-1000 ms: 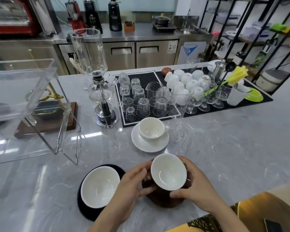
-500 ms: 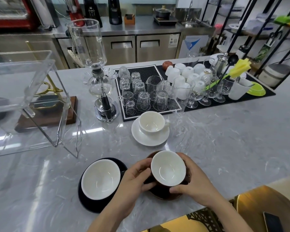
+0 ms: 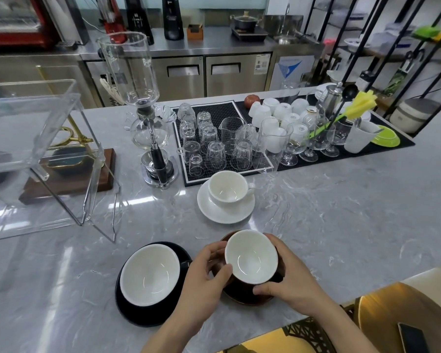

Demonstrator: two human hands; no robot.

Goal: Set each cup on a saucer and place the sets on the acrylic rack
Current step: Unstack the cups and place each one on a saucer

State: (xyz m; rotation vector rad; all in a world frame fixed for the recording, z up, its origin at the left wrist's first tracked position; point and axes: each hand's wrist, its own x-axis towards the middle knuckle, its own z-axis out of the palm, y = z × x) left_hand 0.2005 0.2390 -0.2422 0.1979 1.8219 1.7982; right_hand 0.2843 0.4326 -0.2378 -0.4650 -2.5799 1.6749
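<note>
A brown cup with a white inside (image 3: 251, 257) sits on a brown saucer (image 3: 242, 296) near the counter's front edge. My left hand (image 3: 204, 284) grips the cup's left side and my right hand (image 3: 294, 281) wraps around its right side. To the left, a black cup with a white inside (image 3: 149, 273) rests tilted on a black saucer (image 3: 138, 315). Farther back, a white cup (image 3: 227, 186) stands on a white saucer (image 3: 225, 212). The clear acrylic rack (image 3: 36, 138) stands at the left of the counter.
A siphon coffee maker (image 3: 148, 115) stands behind the white set. A black bar mat (image 3: 222, 110) holds several upturned glasses and white cups. A wooden base (image 3: 69, 179) sits under the rack. A phone (image 3: 413, 337) lies on a gold stool at bottom right.
The brown cup and saucer in both hands have shifted slightly away from me on the counter. The other two sets have not moved.
</note>
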